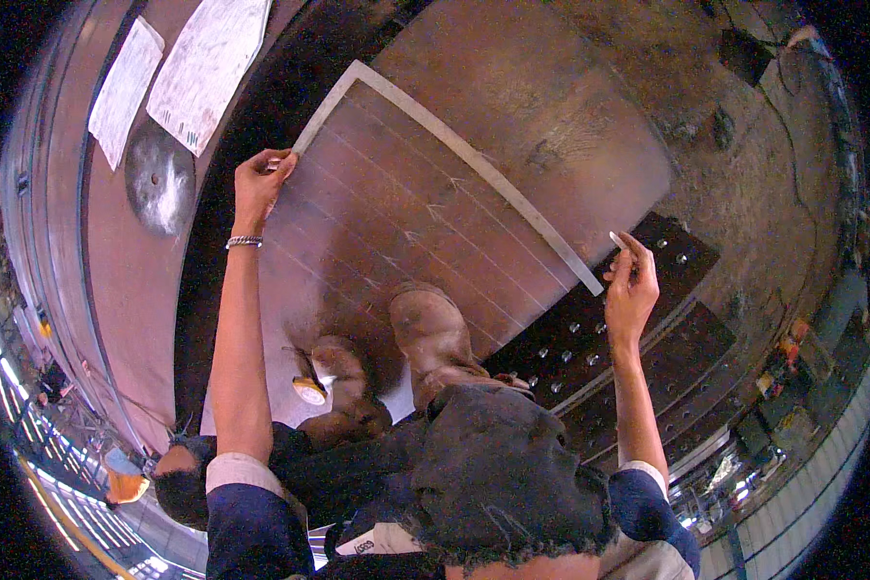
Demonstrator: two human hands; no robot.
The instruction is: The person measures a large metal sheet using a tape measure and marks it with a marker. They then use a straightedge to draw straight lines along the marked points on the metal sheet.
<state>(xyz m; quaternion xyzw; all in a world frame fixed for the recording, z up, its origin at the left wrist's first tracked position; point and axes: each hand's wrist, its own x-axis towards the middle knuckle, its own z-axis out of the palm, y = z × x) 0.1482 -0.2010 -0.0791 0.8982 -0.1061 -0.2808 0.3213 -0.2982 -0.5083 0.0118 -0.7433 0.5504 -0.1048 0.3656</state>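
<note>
My left hand [259, 184] grips the short arm of a large steel square [454, 150] that lies flat on a rusty brown metal plate [512, 87]. Several parallel chalk lines run across the plate below the square's long arm. My right hand [632, 280] pinches a small white piece of chalk [616, 239] just past the far end of the long arm, above a dark plate with holes [590, 338]. My dusty boots [433, 338] stand on the marked plate.
A yellow tape measure [309, 389] lies by my left boot. Two sheets of paper [208, 63] and a round metal disc [159, 179] rest on another plate at the left. Dirty concrete floor [744, 193] spreads to the right.
</note>
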